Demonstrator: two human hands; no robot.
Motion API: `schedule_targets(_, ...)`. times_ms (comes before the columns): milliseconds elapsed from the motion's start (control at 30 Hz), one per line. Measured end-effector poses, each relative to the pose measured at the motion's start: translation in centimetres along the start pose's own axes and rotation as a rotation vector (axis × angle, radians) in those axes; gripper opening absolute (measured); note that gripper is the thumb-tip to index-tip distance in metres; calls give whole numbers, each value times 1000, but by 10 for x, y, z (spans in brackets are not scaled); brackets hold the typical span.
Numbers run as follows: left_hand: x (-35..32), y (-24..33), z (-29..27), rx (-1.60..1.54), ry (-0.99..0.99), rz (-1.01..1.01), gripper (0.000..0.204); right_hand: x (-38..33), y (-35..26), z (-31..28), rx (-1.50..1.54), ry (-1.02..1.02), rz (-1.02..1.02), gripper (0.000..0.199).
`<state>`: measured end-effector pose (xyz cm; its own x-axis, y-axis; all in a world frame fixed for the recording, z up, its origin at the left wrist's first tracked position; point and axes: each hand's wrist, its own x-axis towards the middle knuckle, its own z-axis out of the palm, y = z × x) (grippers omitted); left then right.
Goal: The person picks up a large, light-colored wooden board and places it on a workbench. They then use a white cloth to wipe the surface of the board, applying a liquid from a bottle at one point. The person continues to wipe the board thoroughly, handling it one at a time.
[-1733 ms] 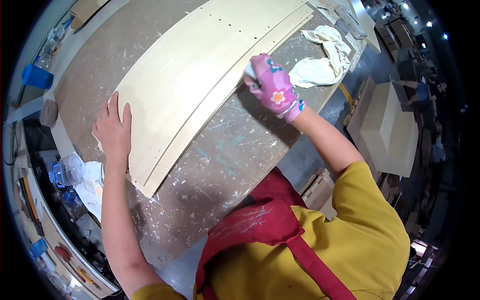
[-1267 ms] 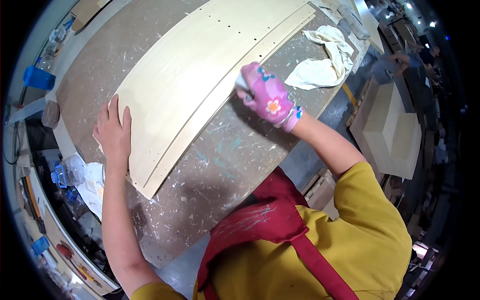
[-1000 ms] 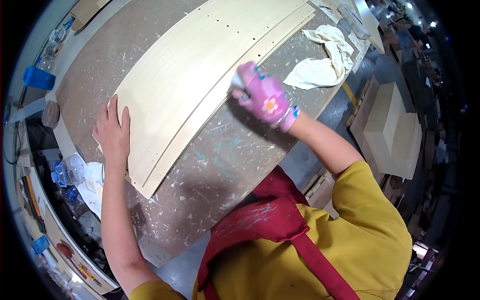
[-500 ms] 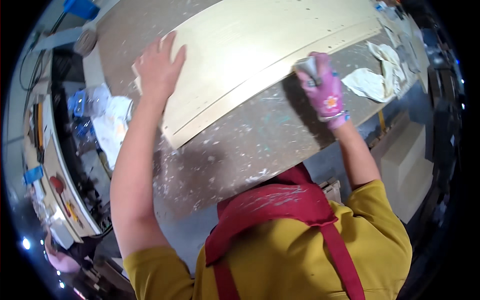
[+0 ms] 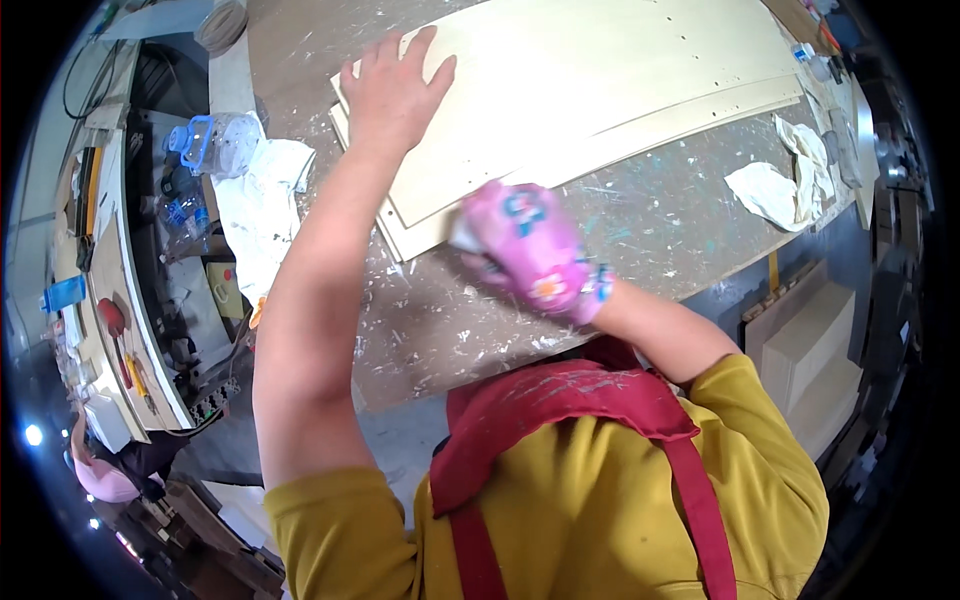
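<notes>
Two pale wooden panels point(image 5: 600, 90) lie stacked on a paint-speckled workbench point(image 5: 480, 310). My left hand point(image 5: 393, 88), bare, presses flat on the near left corner of the top panel, fingers spread. My right hand point(image 5: 528, 248) wears a pink flowered glove and is closed on a small pale pad point(image 5: 466, 236), held against the front edge of the panels. What the pad is made of is hard to tell.
White crumpled rags point(image 5: 790, 180) lie on the bench at the right. More white cloth point(image 5: 262, 205) and clear plastic bottles point(image 5: 215, 145) sit at the left. A cluttered shelf with tools point(image 5: 100, 300) runs along the left. Pale boxes point(image 5: 815, 345) stand below the bench, right.
My right hand has slid along the panel's front edge toward its near left end, close to my left hand. My head has leaned in, so the panel looks closer.
</notes>
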<state>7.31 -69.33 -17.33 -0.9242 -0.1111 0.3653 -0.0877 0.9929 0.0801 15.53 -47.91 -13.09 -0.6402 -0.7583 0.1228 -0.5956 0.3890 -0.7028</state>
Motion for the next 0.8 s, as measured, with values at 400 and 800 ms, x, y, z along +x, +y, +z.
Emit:
schedule_targets(400,7,0,0,19,-84,2,53,-19,40,11,-255,307,-185,31)
schedule_targets(800,9,4,-13,-6,-128,55,49,-60,121,-111,-366,386,-38,39)
